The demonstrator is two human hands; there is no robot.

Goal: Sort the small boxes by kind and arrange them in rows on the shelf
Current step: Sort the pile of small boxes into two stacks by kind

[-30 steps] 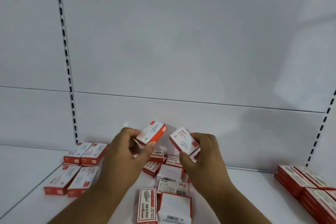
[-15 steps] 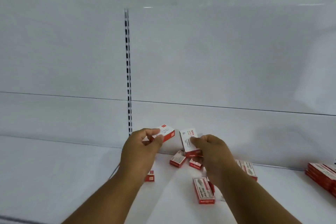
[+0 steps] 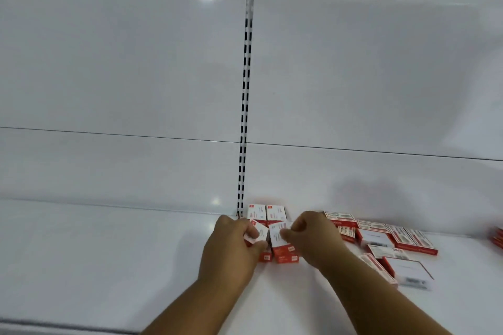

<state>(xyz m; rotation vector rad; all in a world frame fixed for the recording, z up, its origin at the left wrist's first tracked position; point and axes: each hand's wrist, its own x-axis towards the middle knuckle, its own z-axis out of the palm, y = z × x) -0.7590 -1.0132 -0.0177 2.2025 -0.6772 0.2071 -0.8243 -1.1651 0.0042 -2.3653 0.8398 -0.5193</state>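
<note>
A white shelf (image 3: 109, 253) runs under a white back panel (image 3: 136, 76) split by a slotted upright (image 3: 244, 117). At right a loose scatter of red-and-white boxes (image 3: 386, 242) lies on the shelf. Against the panel beside the upright stand two back-row boxes (image 3: 266, 212), touching. Just in front, the left hand (image 3: 234, 245) pinches a small box (image 3: 257, 232) between thumb and curled fingers, and the right hand (image 3: 310, 236) pinches another box (image 3: 279, 235), both low over front-row boxes (image 3: 285, 253) on the shelf.
</note>
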